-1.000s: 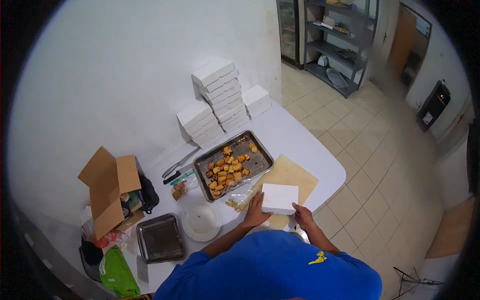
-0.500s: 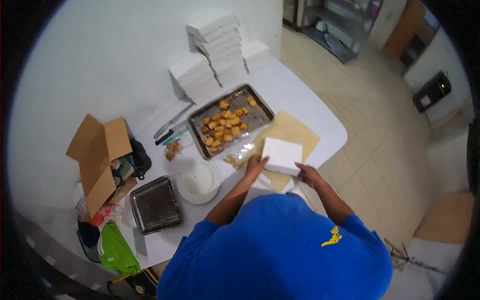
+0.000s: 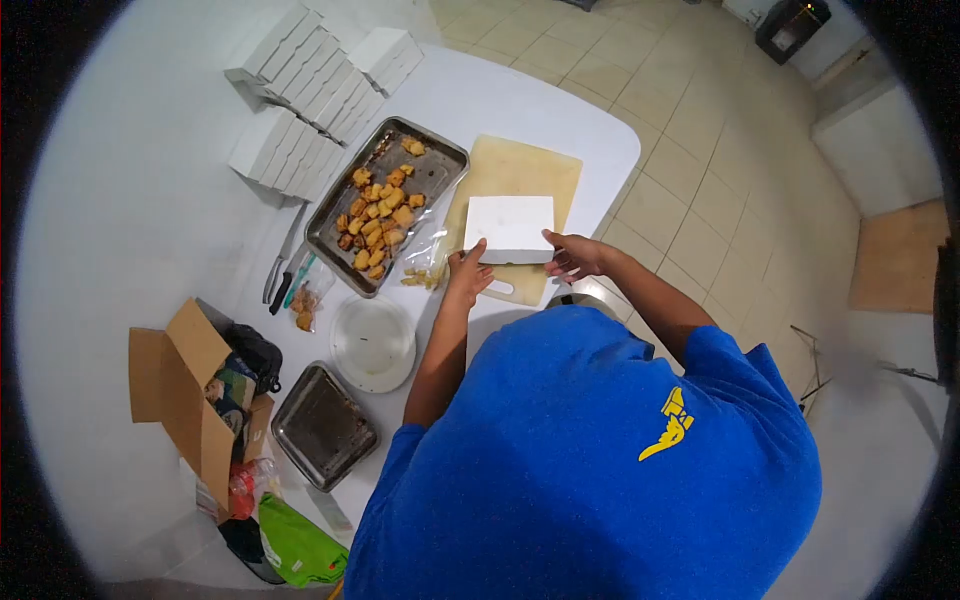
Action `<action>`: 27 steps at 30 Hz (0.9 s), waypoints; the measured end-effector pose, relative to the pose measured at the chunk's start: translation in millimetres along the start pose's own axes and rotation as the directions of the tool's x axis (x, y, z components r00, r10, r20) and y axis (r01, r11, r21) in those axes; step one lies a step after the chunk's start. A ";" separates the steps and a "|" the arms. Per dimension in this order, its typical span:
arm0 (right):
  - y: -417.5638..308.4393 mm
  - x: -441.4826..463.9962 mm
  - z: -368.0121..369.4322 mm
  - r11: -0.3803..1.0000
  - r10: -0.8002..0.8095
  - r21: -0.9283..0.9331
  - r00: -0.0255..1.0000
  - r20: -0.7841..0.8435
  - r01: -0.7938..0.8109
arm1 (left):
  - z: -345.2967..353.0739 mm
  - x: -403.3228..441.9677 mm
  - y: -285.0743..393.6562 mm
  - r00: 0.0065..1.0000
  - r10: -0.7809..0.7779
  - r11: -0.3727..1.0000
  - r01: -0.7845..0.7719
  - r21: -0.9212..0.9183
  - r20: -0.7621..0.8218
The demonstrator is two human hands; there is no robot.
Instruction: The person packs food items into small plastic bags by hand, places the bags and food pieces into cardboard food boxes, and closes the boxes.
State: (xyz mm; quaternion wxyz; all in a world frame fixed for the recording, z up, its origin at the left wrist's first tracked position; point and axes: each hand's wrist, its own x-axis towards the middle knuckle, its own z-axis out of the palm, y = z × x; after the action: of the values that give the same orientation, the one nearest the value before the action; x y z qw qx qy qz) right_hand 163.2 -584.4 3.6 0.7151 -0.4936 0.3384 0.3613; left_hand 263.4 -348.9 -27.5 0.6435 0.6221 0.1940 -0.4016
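Note:
A closed white cardboard box (image 3: 510, 222) is over the cream cutting board (image 3: 525, 160), between my two hands. My left hand (image 3: 468, 272) grips its near left corner, with the thumb up against the front side. At the near right corner my right hand (image 3: 578, 256) holds the box, its fingers partly curled below the edge. Whether the box rests on the board or is slightly raised, I cannot tell. Left of the board lies a clear plastic bag (image 3: 425, 250) with small yellowish pieces by it.
A metal tray (image 3: 440, 150) of browned chunks stands beside the board. White boxes (image 3: 300, 70) are stacked by the wall. Knives (image 3: 281, 290), a white round tub (image 3: 372, 345), a dark empty pan (image 3: 322, 425) and an open carton (image 3: 180, 400) line the left side.
The camera view has turned and shifted, so the table appears further left and up. Both hands stay on the white box; the right hand's fingers look looser than before.

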 end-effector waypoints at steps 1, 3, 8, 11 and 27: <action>2.7 1.8 1.8 0.999 -0.039 -0.010 0.999 -0.023 0.039 | -5.6 9.0 -1.5 1.000 -0.012 1.000 0.012 -0.004 0.016; 8.1 5.0 0.4 0.993 -0.118 -0.039 0.991 -0.067 0.116 | -9.3 5.6 7.1 0.998 -0.049 0.999 0.050 -0.018 0.035; 26.1 30.4 -6.8 0.932 -0.191 0.273 0.963 -0.188 0.238 | -7.5 11.4 8.7 1.000 0.002 1.000 -0.002 0.006 0.000; 16.1 2.7 8.8 0.786 -0.273 0.456 0.897 -0.349 0.417 | 6.5 2.1 4.4 0.991 0.137 0.986 -0.137 -0.098 -0.003; 3.2 4.0 -26.8 0.871 -0.269 0.374 0.946 -0.180 0.319 | 38.2 -10.7 7.0 0.992 0.099 0.955 -0.118 -0.273 -0.084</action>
State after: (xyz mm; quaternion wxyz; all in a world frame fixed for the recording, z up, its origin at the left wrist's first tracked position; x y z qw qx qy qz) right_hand 159.1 -608.3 -8.8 0.8250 -0.4045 0.3686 0.1409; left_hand 252.7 -383.1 -9.2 0.7383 0.5491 0.2360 -0.3127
